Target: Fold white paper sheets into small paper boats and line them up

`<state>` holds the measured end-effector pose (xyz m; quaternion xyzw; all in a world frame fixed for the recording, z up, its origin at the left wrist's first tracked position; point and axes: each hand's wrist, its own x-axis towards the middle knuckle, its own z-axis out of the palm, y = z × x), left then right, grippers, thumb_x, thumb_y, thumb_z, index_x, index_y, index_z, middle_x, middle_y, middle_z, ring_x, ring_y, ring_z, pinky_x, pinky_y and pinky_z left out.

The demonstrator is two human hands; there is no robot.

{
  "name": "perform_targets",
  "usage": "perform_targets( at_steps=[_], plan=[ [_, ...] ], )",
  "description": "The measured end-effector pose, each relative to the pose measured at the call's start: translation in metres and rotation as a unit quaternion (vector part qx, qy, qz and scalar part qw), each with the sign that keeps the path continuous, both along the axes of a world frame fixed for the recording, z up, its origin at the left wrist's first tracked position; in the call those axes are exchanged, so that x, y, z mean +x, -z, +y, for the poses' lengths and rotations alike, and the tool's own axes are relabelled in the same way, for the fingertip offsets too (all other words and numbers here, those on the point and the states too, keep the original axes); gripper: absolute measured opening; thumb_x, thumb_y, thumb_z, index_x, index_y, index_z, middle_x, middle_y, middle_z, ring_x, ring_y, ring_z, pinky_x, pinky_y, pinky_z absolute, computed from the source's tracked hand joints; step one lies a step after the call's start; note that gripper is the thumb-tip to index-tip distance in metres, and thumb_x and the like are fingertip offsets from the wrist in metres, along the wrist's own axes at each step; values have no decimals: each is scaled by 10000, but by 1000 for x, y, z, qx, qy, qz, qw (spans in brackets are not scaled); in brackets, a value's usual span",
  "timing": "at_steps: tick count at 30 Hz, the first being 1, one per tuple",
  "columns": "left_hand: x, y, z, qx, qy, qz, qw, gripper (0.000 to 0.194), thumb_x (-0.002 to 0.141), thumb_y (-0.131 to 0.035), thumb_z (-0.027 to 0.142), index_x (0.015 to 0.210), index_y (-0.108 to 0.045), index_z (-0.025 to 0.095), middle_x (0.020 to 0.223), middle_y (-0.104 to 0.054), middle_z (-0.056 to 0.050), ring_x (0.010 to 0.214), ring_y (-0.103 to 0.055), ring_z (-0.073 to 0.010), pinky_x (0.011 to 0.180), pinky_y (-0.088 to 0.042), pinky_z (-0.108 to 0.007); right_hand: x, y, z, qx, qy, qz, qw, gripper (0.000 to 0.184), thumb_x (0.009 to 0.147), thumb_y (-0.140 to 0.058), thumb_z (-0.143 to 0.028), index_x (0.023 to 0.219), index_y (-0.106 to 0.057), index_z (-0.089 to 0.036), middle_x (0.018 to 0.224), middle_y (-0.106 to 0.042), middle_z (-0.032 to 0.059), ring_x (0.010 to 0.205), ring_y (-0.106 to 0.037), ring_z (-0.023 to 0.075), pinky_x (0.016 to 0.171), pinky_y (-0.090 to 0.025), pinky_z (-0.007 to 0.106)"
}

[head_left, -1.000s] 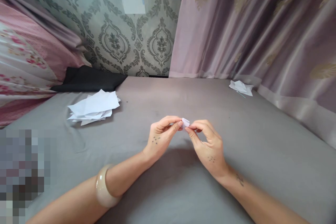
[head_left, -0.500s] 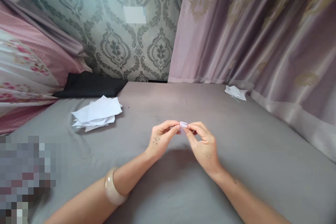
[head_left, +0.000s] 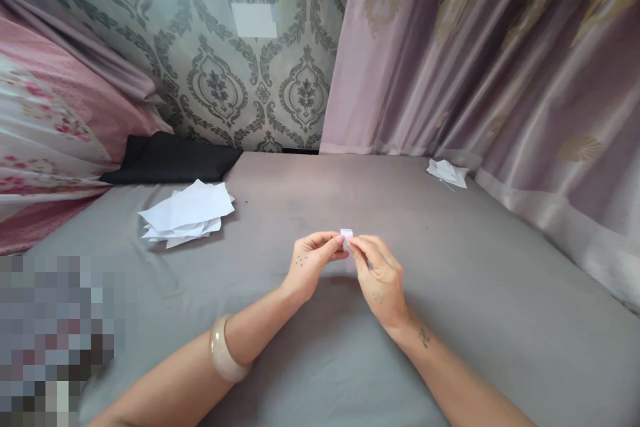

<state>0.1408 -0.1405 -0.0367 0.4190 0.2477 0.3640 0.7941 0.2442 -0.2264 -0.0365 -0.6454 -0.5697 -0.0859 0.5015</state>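
A narrow strip of white paper (head_left: 346,233) is pinched between my two hands above the grey sheet. My left hand (head_left: 316,260) grips its left edge between thumb and forefinger. From the other side my right hand (head_left: 379,275) closes thumb and fingertips on it. The strip's top looks folded, and a pale part hangs down between the hands, partly hidden by fingers. On my left forearm sits a pale bangle (head_left: 227,350).
A loose stack of white paper pieces (head_left: 187,208) lies to the left, before a folded black cloth (head_left: 175,159). At the far right, crumpled white paper (head_left: 447,173) rests near the mauve curtain (head_left: 425,47). Patterned wallpaper (head_left: 217,83) covers the wall behind the grey sheet (head_left: 310,190).
The paper has turned more upright, and its lower part now hangs below the fingers. My right hand has shifted slightly left, its fingers closer to my left thumb.
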Motion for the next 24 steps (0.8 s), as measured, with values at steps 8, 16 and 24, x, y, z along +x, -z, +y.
perform_targets(
  at_steps=[8, 16, 24],
  plan=[
    [-1, 7, 4, 3, 8, 11, 1000, 196, 723, -747, 303, 818, -743, 132, 799, -721, -59, 779, -667, -149, 800, -561, -300, 1, 8, 3, -18, 1, -20, 1000, 295, 910, -491, -166, 1138, -650, -262, 955, -662, 52, 886, -602, 171, 813, -505, 343],
    [-1, 3, 4, 14, 12, 36, 999, 227, 717, -749, 320, 833, -746, 126, 809, -737, -69, 779, -685, -174, 838, -554, -342, -5, -6, 6, -40, -11, 95, 995, 186, 898, -529, -224, 993, -689, -229, 926, -652, 45, 862, -611, 156, 798, -502, 307],
    [-1, 4, 3, 33, 17, 43, 998, 231, 721, -745, 322, 853, -750, 132, 856, -742, -80, 786, -685, -183, 829, -557, -348, -1, -13, 6, -91, -29, 264, 960, 167, 845, -590, -326, 854, -705, -205, 893, -681, 43, 784, -639, 161, 712, -523, 292]
  ],
)
